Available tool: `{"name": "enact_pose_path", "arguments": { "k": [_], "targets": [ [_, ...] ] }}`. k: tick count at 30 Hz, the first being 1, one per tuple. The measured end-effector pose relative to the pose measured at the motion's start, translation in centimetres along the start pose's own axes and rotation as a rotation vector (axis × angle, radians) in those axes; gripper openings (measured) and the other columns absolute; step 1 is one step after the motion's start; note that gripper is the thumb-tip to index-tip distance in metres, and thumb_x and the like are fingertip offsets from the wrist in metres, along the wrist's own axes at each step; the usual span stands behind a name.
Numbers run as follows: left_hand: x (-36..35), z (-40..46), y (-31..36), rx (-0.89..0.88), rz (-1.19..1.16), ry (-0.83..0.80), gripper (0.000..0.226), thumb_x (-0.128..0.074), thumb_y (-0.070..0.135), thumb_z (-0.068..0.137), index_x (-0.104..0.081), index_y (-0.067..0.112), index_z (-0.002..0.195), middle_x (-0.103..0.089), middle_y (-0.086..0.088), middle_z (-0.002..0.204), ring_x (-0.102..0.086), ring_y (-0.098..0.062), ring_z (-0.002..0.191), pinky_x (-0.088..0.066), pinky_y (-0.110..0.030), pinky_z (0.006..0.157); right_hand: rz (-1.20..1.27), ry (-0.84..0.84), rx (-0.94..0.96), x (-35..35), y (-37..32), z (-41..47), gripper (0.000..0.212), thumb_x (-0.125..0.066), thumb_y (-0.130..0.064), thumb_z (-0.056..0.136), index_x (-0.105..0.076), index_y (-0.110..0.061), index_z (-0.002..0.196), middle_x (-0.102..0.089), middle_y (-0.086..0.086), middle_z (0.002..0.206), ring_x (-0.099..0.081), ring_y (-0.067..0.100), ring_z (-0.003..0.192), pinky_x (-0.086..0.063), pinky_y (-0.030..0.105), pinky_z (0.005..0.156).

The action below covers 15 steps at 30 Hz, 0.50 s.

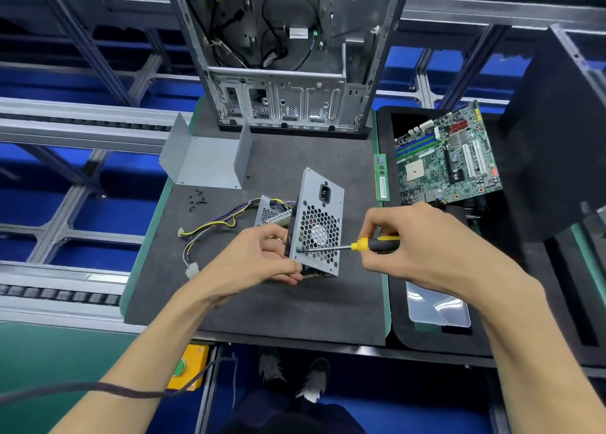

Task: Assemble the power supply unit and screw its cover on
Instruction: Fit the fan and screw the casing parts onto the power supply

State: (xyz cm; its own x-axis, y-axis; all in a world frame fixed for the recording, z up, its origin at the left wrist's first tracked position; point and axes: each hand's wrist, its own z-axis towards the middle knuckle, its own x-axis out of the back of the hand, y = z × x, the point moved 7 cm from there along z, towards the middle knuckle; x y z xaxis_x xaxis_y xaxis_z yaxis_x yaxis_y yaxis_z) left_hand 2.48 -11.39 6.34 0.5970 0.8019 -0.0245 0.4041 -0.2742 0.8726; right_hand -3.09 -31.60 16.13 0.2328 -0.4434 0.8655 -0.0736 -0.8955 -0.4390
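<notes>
Curling round the yellow-and-black screwdriver (370, 244), the right hand (416, 243) is driving its tip into a screw at the lower left corner of the fan grille, while the left hand (259, 259) is gripping the power supply unit (319, 223) from the side, propping it tilted above the table (262, 305). Judging by this, the shaft should be staying square to the panel under firm inward pressure so the tip is not slipping. Spare screws (196, 200) and the bent metal cover (206, 158) are lying beyond, well apart.

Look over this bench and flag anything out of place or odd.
The grey metal cover lies apart on the mat, open side up, not on the power supply unit. Loose black screws are scattered beside it. A memory stick sits on the mat's green edge, outside the motherboard tray.
</notes>
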Motion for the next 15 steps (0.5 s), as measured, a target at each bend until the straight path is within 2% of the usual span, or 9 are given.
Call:
{"name": "enact_pose_path", "arguments": {
  "k": [4,9,12,15],
  "targets": [
    [0.1,0.0,0.1,0.001,0.005,0.003,0.031,-0.073,-0.012,0.083,-0.057,-0.007,0.109,-0.073,-0.027,0.091,-0.075,-0.041,0.086,-0.063,-0.045,0.081,-0.018,-0.014,-0.009,0.1,-0.2,0.0,0.015,-0.064,-0.047,0.073,-0.060,-0.034,0.080,-0.054,-0.042,0.073,-0.051,-0.002,0.066,-0.040,0.028,0.054],
    [-0.1,0.2,0.0,0.006,0.004,-0.006,0.029,-0.073,-0.011,0.083,-0.058,-0.003,0.106,-0.075,-0.019,0.084,-0.075,-0.039,0.085,-0.063,-0.043,0.079,-0.044,-0.025,-0.026,0.6,-1.1,-0.2,0.017,-0.063,-0.049,0.075,-0.061,-0.031,0.078,-0.056,-0.035,0.064,-0.049,0.006,0.057,-0.038,0.029,0.055],
    [-0.1,0.3,0.0,0.005,0.009,-0.007,0.030,-0.073,-0.011,0.082,-0.058,-0.003,0.107,-0.075,-0.020,0.086,-0.076,-0.039,0.084,-0.063,-0.039,0.075,-0.070,-0.052,-0.034,0.8,-1.9,-0.4,0.019,-0.062,-0.049,0.080,-0.058,-0.032,0.084,-0.057,-0.015,0.060,-0.051,0.004,0.063,-0.039,0.031,0.058],
    [-0.1,0.2,0.0,-0.003,0.011,0.001,0.026,-0.073,-0.011,0.082,-0.059,0.001,0.101,-0.073,-0.016,0.077,-0.076,-0.038,0.082,-0.063,-0.037,0.073,-0.115,-0.174,-0.039,0.3,-2.9,-0.9,0.026,-0.066,-0.043,0.087,-0.047,-0.029,0.099,-0.056,-0.013,0.074,-0.054,0.006,0.073,-0.041,0.028,0.058]
  ]
}}
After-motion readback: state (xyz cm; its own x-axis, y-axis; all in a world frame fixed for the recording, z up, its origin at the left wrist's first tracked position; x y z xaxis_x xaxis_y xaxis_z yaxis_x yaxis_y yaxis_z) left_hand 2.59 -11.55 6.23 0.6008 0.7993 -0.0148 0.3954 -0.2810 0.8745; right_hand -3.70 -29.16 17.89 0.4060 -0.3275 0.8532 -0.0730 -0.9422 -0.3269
